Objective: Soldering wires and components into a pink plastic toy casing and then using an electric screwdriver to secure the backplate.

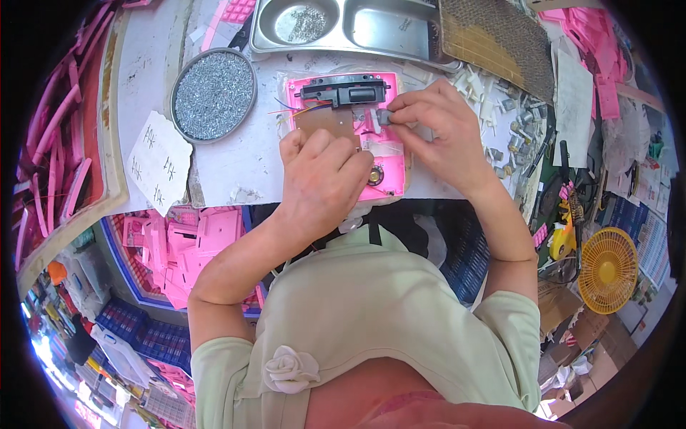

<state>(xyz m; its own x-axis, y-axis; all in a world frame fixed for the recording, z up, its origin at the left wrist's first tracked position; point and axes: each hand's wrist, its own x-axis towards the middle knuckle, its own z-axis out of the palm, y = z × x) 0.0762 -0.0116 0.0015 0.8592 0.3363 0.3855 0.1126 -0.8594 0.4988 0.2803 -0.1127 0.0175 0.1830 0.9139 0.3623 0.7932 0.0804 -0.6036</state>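
A pink plastic housing [397, 166] lies on the white table in front of me, its inside facing up. It holds a black plastic part [344, 91] at its far end, a brown circuit board [314, 120] with thin wires, and a small round speaker [375, 175]. My right hand [446, 132] pinches a small grey motor [384, 116] at the housing's right side, thumb and fingers closed on it. Over the near left part of the housing rests my left hand [321, 175], fingers curled; what they grip, if anything, is hidden beneath them.
A round tray of small screws [214, 96] stands to the left, beside a marked paper piece [158, 163]. Behind is a metal compartment tray [389, 28]. Loose motors [516, 136] and white plastic pieces [471, 89] lie right. A crate of pink housings [189, 247] sits below the table edge.
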